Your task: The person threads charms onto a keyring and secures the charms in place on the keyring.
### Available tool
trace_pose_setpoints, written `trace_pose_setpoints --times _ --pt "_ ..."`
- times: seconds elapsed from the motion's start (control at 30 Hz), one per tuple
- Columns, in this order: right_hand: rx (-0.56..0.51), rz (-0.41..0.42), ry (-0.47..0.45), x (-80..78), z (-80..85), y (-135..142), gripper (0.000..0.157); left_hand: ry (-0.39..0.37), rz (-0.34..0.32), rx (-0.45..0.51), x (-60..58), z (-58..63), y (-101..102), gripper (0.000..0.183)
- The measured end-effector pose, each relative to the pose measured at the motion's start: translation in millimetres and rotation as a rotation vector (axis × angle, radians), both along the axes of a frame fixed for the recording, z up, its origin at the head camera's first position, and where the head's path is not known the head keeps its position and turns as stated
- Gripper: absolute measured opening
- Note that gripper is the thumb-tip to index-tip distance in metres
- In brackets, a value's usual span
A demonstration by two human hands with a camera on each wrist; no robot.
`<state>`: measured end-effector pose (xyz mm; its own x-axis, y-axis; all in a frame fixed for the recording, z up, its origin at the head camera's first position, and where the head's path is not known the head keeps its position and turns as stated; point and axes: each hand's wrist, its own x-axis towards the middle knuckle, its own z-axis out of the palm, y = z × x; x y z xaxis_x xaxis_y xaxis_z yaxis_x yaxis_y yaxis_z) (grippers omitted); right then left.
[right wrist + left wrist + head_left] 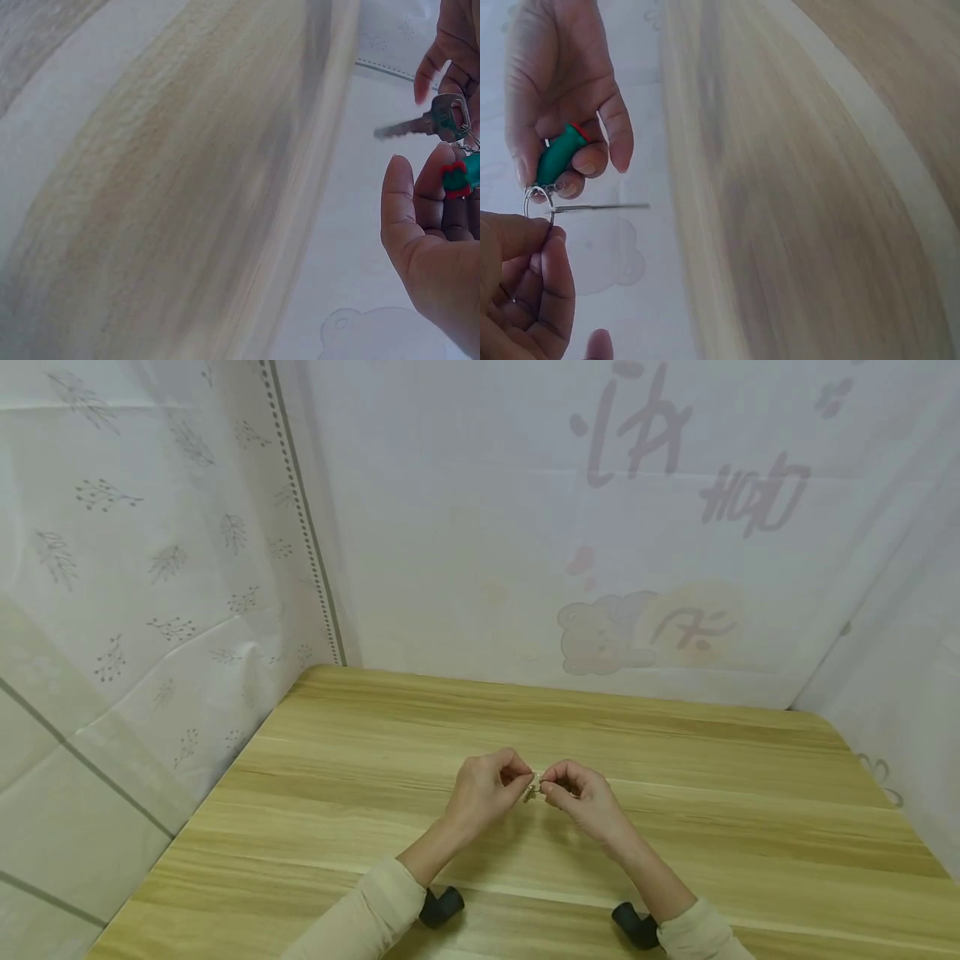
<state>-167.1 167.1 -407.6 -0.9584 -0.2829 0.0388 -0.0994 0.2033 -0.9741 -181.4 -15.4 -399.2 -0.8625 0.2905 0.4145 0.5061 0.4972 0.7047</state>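
Note:
Over the table, my left hand (483, 793) pinches a metal key ring (551, 199) between thumb and fingers. Facing it, my right hand (588, 802) has its fingers curled around a small green trinket with a red end (557, 159). A short chain (466, 141) joins the trinket to the ring. From the ring hangs a metal key (409, 129), with its blade pointing away from both hands. In the head view, the hanging bunch (531, 792) shows small between the fingertips. How many keys hang there is hard to tell.
A wood-grain table (360, 752) lies under both hands. Two black curved padded pieces (442, 907) sit near the forearms at its front edge. White printed cloth (450, 527) hangs behind the table and along its sides.

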Motion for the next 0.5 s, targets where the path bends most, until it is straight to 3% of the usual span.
trace_pose_setpoints --times 0.17,0.27,0.33,0.5 --pt "0.021 0.005 0.026 -0.8 0.4 0.6 0.015 -0.134 -0.011 0.049 0.4 0.9 -0.6 0.004" --pt "0.024 0.002 0.021 -0.5 1.4 -0.3 0.011 -0.12 -0.029 0.018 0.0 1.0 -0.3 0.003" --pt "0.024 -0.005 0.016 -0.7 1.7 -1.2 0.009 -0.032 -0.033 -0.033 -0.7 0.8 0.7 0.004" --pt "0.027 -0.01 0.025 -1.5 1.1 -1.8 0.008 0.277 -0.02 -0.131 -1.9 1.8 3.2 0.01"
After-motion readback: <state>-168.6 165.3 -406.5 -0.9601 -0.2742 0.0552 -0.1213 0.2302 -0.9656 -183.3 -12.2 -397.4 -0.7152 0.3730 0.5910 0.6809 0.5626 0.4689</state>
